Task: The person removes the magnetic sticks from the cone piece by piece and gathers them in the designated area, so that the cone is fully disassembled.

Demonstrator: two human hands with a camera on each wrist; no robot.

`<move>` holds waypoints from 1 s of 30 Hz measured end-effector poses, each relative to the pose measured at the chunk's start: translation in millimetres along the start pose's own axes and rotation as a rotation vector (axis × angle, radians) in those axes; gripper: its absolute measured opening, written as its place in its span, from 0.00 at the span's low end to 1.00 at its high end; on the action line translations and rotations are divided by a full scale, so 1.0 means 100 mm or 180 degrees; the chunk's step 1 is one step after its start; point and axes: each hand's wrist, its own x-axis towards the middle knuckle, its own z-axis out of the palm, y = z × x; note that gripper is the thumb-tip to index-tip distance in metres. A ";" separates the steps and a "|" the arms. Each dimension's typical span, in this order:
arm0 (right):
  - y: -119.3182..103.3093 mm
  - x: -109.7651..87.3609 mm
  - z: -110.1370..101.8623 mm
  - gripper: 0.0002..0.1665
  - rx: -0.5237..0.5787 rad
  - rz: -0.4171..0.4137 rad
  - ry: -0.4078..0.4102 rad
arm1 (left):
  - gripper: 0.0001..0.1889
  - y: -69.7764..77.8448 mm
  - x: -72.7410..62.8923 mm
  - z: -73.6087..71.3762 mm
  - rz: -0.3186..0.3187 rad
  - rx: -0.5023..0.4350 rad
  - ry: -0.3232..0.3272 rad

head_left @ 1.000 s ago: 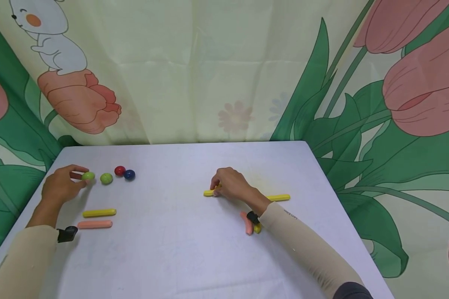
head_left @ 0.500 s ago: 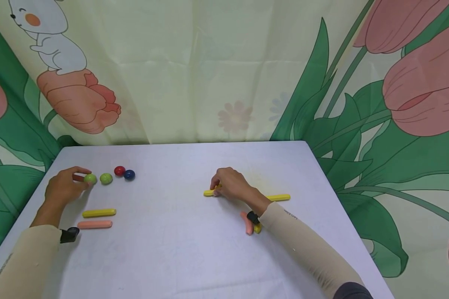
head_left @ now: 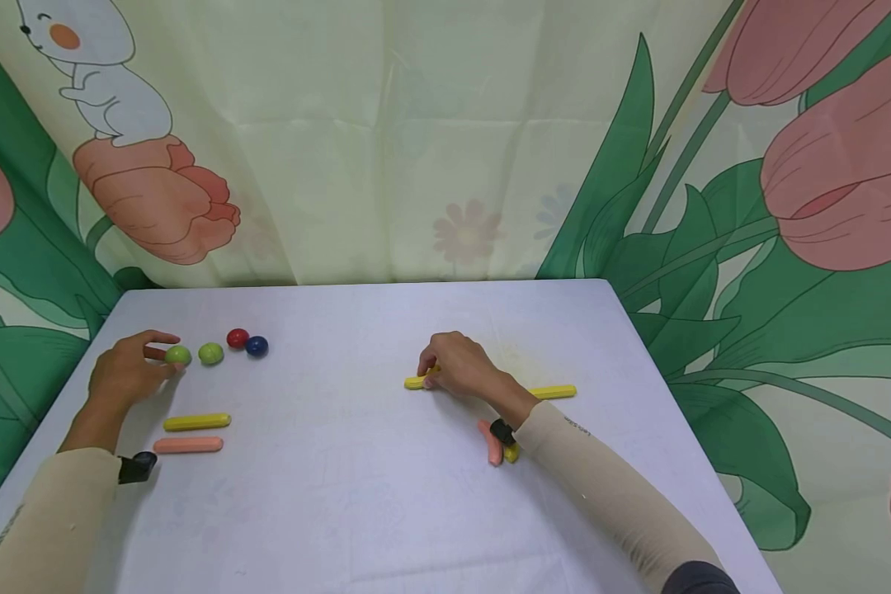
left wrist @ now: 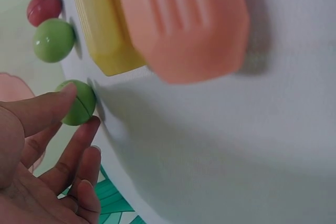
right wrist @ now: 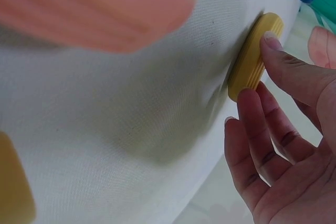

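Note:
At the table's far left, my left hand (head_left: 129, 370) pinches a small green ball (head_left: 178, 355) between thumb and fingers. A seam line shows on this ball in the left wrist view, where the thumb (left wrist: 50, 106) presses its side. A second green ball (head_left: 211, 354) sits just right of it, then a red ball (head_left: 238, 338) and a dark blue ball (head_left: 256, 346) side by side. Right of centre, my right hand (head_left: 460, 363) pinches a ridged yellow stick (right wrist: 256, 56) lying on the cloth. The hand partly hides that stick in the head view.
Below the left hand lie a yellow stick (head_left: 196, 421) and a pink stick (head_left: 188, 445). Another yellow stick (head_left: 553, 392) lies behind the right wrist. Under that wrist are a curved pink piece (head_left: 491, 445) and a partly hidden yellow piece (head_left: 511, 453). White cloth (head_left: 327, 511) covers the table.
My left hand has shifted slightly right with the green ball, closer to the second green ball, and stays nearly still over the last half second. The right hand and its stick have not moved.

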 end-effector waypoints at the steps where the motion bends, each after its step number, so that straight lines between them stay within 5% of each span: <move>1: 0.00 0.00 0.00 0.07 -0.0006 -0.0001 -0.0001 | 0.30 -0.01 0.00 0.00 -0.0003 -0.0001 -0.0002; 9: -0.02 0.01 0.01 0.07 -0.0050 -0.0031 0.0000 | 0.31 -0.05 -0.02 -0.01 0.0070 0.0097 0.0087; 15: -0.01 0.01 0.01 0.07 -0.0048 -0.0089 -0.0031 | 0.30 0.00 -0.14 -0.03 0.0346 0.0284 0.0507; 19: 0.01 0.01 -0.01 0.07 -0.0024 -0.0154 -0.0065 | 0.28 0.18 -0.27 -0.01 0.0596 0.0355 0.0784; 30: 0.02 -0.06 -0.06 0.11 0.0081 -0.0410 -0.0225 | 0.25 0.88 -0.77 0.27 0.1472 0.0501 0.1043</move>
